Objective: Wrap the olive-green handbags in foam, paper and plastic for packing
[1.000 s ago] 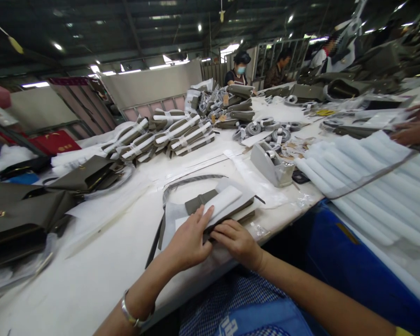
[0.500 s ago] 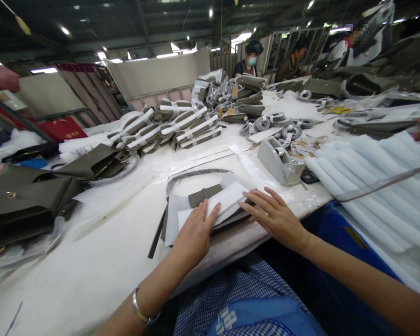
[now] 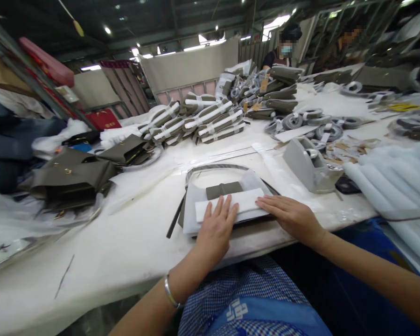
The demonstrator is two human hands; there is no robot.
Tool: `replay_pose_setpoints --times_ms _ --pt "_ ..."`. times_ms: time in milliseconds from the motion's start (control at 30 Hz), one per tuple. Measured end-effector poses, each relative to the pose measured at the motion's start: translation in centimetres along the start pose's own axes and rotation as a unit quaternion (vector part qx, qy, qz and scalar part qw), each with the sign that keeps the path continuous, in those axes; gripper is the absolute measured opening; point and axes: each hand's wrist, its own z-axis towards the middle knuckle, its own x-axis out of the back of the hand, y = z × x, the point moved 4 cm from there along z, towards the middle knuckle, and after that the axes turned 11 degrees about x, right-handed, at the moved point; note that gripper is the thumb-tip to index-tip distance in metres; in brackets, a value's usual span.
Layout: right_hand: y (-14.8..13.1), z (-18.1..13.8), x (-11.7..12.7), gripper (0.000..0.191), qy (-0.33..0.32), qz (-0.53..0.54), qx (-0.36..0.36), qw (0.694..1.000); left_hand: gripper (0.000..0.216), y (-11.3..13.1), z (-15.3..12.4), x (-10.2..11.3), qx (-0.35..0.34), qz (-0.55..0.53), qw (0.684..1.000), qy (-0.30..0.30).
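A dark olive handbag (image 3: 224,188) lies flat near the table's front edge, partly covered by thin white sheeting (image 3: 191,219). Across it rests a folded white foam strip (image 3: 248,200). My left hand (image 3: 215,231) presses down on the strip's left part, its fingers spread. At the right end, my right hand (image 3: 294,215) lies with fingers stretched out, the tips touching the strip and the bag's side. A wrapped handle (image 3: 215,169) arches out behind the bag. From its left side a dark strap (image 3: 175,218) sticks out.
A grey tape dispenser (image 3: 306,168) stands to the right, near wrapped coiled straps (image 3: 327,132). Wrapped bags (image 3: 210,119) are piled at the back. Open olive bags (image 3: 72,179) lie on the left. White foam sheets (image 3: 399,175) are stacked at right. A masked co-worker (image 3: 283,53) is beyond the table.
The foam strip now lies straighter across the bag, with more of its left end showing. My right hand's fingers have come closer together and lower. The view has turned left.
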Motion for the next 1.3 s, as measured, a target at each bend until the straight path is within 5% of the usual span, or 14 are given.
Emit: replay_pose_setpoints --times_ms 167,400,533,600,700,833,933,1033,1233,1300 --pt "0.5 -0.2 -0.1 0.051 0.014 0.000 0.015 1.000 0.055 2.9 1.3 0.0 0.054 0.012 0.998 0.022" --pt "-0.2 -0.2 0.2 0.045 0.002 0.008 0.003 1.000 0.050 2.6 0.8 -1.9 0.052 0.018 0.993 0.102" --pt "-0.9 -2.1 2.2 0.032 0.095 0.029 -0.158 0.982 0.050 2.3 0.6 -2.4 0.031 0.005 0.993 0.110" --pt "-0.9 -3.8 2.7 0.028 0.119 0.067 -0.311 0.940 0.050 2.2 0.7 -2.5 0.027 0.004 0.993 0.118" --pt "-1.1 -5.6 1.6 0.037 0.052 0.227 -0.465 0.854 0.050 2.2 0.7 -2.6 0.025 0.007 0.991 0.129" --pt "-1.7 -4.8 -0.4 0.050 0.036 0.431 -0.538 0.723 0.049 2.2 0.7 -2.3 0.017 0.010 0.989 0.145" --pt "-1.8 -3.1 -1.3 0.039 0.034 0.510 -0.538 0.670 0.050 2.2 0.7 -2.1 0.009 0.015 0.987 0.162" --pt "-1.2 -2.2 -1.3 0.031 0.025 0.499 -0.541 0.676 0.058 1.8 0.5 -2.4 -0.006 0.025 0.983 0.181" --pt "-0.4 -2.0 0.4 0.016 0.039 0.409 -0.533 0.740 0.068 0.8 -0.2 -3.1 -0.025 0.011 0.976 0.218" --pt "-1.2 -1.4 0.9 0.023 0.061 0.470 -0.524 0.708 0.069 0.8 -0.3 -3.1 -0.020 -0.001 0.975 0.221"
